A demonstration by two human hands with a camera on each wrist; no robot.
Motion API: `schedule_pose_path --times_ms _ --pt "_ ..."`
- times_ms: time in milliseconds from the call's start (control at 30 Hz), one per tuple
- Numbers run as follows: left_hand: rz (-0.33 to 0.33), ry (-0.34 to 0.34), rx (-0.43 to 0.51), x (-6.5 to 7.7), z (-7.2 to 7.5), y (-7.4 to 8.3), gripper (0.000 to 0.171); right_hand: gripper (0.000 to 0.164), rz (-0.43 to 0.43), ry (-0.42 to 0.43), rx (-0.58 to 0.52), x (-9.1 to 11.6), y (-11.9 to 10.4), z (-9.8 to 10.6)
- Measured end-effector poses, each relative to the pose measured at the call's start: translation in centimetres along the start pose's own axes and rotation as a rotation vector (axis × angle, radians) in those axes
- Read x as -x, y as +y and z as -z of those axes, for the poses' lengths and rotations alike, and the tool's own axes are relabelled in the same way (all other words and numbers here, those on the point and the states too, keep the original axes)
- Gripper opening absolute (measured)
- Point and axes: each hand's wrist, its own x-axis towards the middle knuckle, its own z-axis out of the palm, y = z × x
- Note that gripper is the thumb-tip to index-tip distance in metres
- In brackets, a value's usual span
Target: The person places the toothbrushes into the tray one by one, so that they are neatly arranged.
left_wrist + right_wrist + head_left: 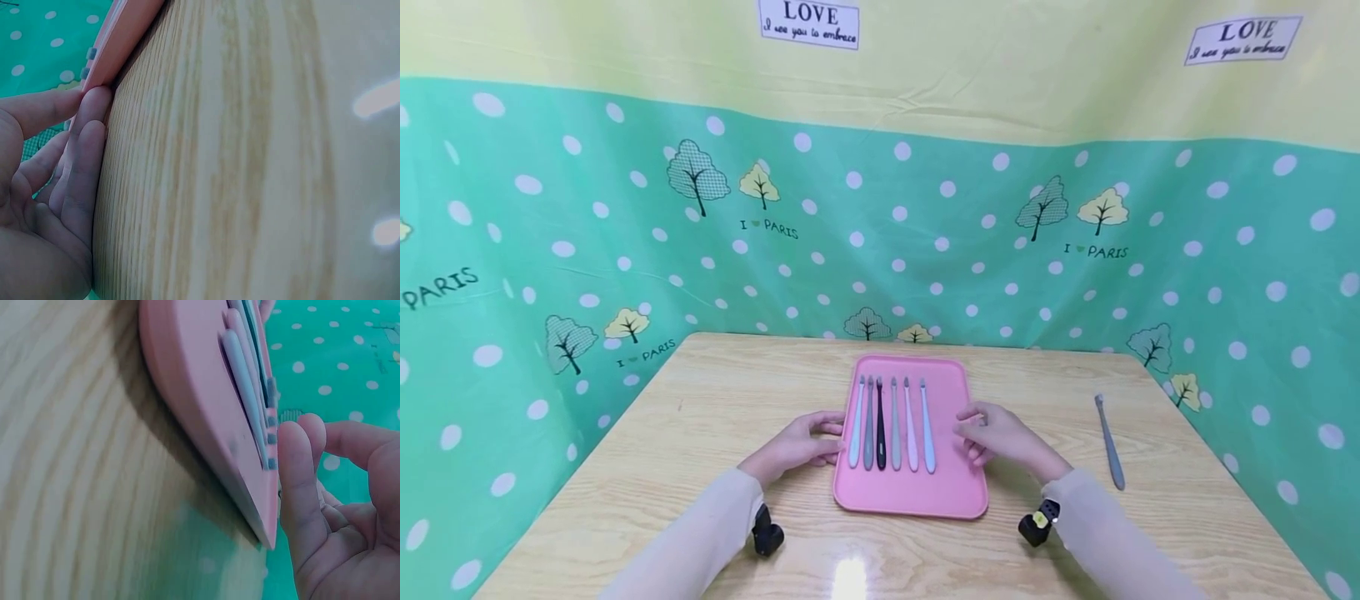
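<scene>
A pink tray lies on the table, bearing several toothbrushes side by side, heads toward the back. Among them are a black toothbrush, a pink toothbrush and, at the right end, a light blue toothbrush. At the tray's left rim, my left hand pinches the edge between thumb and fingers, seen closely in the left wrist view. My right hand is by the right rim, its fingertips overlapping the tray in the head view. In the right wrist view its thumb and forefinger come together beside the rim, with nothing between them.
A grey toothbrush lies by itself on the wooden table, right of the tray. Behind and beside the table hangs a green and yellow printed cloth. Each wrist wears a small black camera.
</scene>
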Motion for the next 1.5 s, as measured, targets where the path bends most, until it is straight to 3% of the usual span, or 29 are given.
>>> schedule_pose_path --times_ms 800,1500 --pt "0.009 -0.005 0.007 0.2 -0.1 0.2 0.062 0.049 0.027 0.02 0.028 3.3 2.8 7.0" --pt "0.02 -0.002 0.008 0.2 0.0 0.2 0.062 0.05 -0.041 0.09 0.136 6.2 5.9 12.9"
